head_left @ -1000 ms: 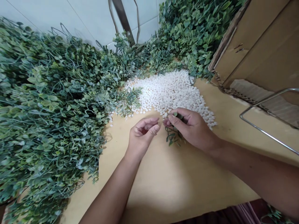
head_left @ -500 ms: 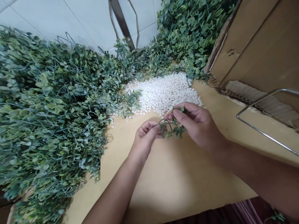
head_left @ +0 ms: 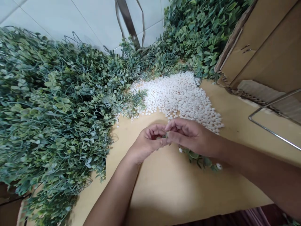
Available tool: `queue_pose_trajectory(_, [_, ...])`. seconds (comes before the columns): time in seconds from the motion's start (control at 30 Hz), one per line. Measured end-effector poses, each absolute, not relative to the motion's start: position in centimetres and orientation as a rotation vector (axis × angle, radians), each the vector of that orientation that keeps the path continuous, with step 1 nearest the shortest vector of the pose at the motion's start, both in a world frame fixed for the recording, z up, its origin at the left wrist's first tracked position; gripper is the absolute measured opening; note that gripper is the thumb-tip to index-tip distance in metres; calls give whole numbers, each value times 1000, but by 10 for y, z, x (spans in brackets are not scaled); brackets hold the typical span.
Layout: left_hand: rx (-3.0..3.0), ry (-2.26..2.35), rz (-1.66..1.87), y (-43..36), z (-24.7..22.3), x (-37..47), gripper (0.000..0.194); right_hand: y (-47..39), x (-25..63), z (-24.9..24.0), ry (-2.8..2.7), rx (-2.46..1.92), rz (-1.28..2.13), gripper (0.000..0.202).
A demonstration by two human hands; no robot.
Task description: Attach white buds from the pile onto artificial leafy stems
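My left hand and my right hand meet over the table, fingertips pinched together on a green leafy sprig. Most of the sprig hangs out below my right palm, and two small white pieces show among its leaves. The part between the fingertips is mostly hidden; only a bit of green shows there. Just beyond my hands lies a spread of small white round pieces, with some leafy sprigs over its left edge.
A large heap of leafy greenery covers the left side, and another pile stands at the back right. A cardboard box and a bent metal rod are on the right. Behind is a tiled wall with a dark metal bar.
My hands have closed together at the fingertips and come slightly nearer. The sprig, stretched between them before, now hangs under my right hand with white pieces showing. The view has shifted slightly.
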State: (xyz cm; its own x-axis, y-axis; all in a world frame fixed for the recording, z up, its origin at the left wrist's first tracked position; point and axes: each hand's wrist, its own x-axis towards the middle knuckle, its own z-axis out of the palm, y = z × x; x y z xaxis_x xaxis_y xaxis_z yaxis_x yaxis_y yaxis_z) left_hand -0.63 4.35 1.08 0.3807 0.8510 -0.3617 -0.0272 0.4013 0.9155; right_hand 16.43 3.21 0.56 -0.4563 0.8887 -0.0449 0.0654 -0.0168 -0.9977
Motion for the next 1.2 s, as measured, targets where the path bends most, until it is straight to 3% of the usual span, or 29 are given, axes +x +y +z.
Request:
queue_pose_trajectory(0.2, [1246, 1132, 755, 38, 11, -7, 50, 32, 158, 3, -2010, -1191, 1118, 11])
queue_pose_trajectory(0.4, [1398, 1069, 754, 38, 24, -15, 42, 32, 161, 9, -2034, -1167, 1245, 6])
queue_pose_trajectory(0.7, [1322, 1062, 888, 36, 18, -9, 34, 30, 154, -5, -1912, -1108, 1049, 12])
queue_pose_trajectory(0.9, [1143, 1052, 971, 39, 26, -9, 28, 26, 154, -1, -1812, -1120, 1259, 15])
queue_pose_trajectory(1.2, [1295, 1356, 1081, 62, -7, -7, 10, 30, 160, 5, -1759, -1186, 1330, 19])
